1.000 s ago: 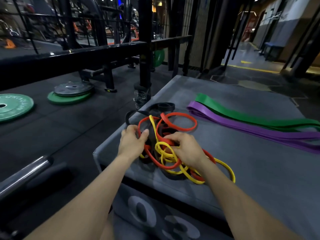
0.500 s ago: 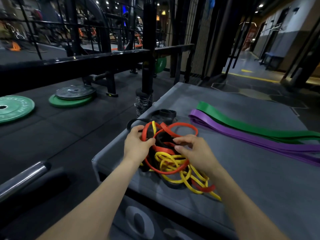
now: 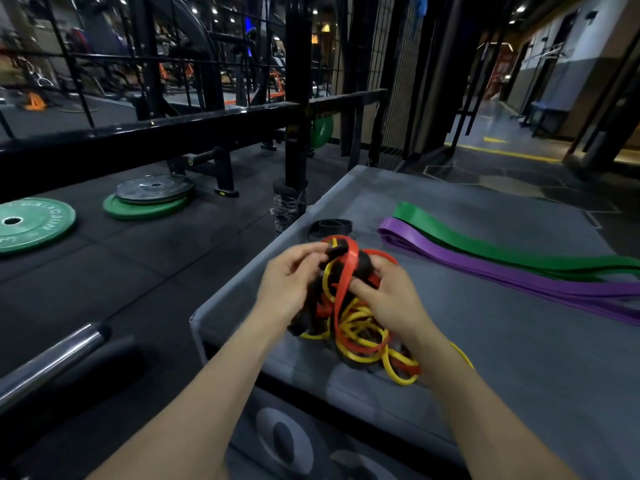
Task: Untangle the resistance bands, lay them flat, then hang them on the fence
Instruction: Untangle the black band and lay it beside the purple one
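A tangle [image 3: 349, 317] of red, yellow and black resistance bands sits near the left front corner of a grey padded surface [image 3: 519, 358], partly lifted off it. Loops of yellow and red spill from the knot toward the near edge, and one thin yellow loop shows just past the right forearm.

The left hand [image 3: 289, 284] is at the left side of the tangle, its fingers curled around the bunched bands, with the fingertips up by a black strap at the top. The right hand [image 3: 389, 296] is at the right side, its fingers curled into the knot and its thumb pressing against a flat red band [image 3: 346, 275] that runs diagonally between the two hands. Both hands are slightly blurred, so exactly which strands each one pinches cannot be told.

Just beyond the tangle, a black band [image 3: 330, 227] lies coiled on the surface near its far left edge. To the right, a purple band [image 3: 502, 271] and a green band [image 3: 491, 239] lie flat side by side, touching along their length and running off the right edge of view.

Left of the surface is dark rubber floor with a green plate [image 3: 31, 225] lying flat, and farther back a grey plate stacked on another green one [image 3: 149, 199]. A chrome bar [image 3: 52, 358] crosses the near left corner. A black fence [image 3: 156, 128] of rails and posts runs across the far side, with gym machines behind it.
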Available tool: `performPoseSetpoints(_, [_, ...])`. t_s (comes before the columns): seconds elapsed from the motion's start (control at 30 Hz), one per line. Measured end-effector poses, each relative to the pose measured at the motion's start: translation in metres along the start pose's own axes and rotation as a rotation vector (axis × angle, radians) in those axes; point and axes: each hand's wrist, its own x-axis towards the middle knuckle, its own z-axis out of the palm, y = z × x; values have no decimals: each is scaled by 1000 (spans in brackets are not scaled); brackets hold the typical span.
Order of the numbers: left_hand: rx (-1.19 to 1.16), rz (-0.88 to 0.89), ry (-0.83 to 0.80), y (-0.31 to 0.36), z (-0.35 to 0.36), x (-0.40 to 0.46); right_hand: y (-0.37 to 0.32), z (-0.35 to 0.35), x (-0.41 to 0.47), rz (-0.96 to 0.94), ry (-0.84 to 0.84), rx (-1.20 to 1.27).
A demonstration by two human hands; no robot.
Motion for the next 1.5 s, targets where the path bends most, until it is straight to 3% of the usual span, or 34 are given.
performPoseSetpoints(0.1, [266, -99, 158, -15, -16, 6, 4, -15, 2, 105, 109, 72])
performPoseSetpoints(0.23, [580, -51, -88, -26, -18, -4, 13, -23, 1, 180, 139, 77])
performPoseSetpoints(0.3, [662, -16, -135, -27, -13, -6, 15, -24, 2, 207, 183, 84])
performPoseSetpoints(0.5, [704, -167, -68, -29, -2, -5, 15, -21, 2, 172, 156, 61])
performPoseSetpoints(0.67, [639, -127, -13, -32, 2, 1, 21, -27, 1, 176, 179, 61])
performPoseSetpoints(0.8, [765, -102, 54, -36, 6, 6, 35, -35, 5, 265, 255, 80])
performPoseSetpoints(1.0, [474, -99, 167, -23, 5, 12, 40, -35, -1, 324, 329, -47])
performPoseSetpoints(1.3, [190, 146, 89, 65, 6, 48, -6, -56, 14, 170, 337, -181])
performPoseSetpoints(1.5, [37, 225, -45, 136, 14, 67, -41, -92, 46, 201, 387, -224])
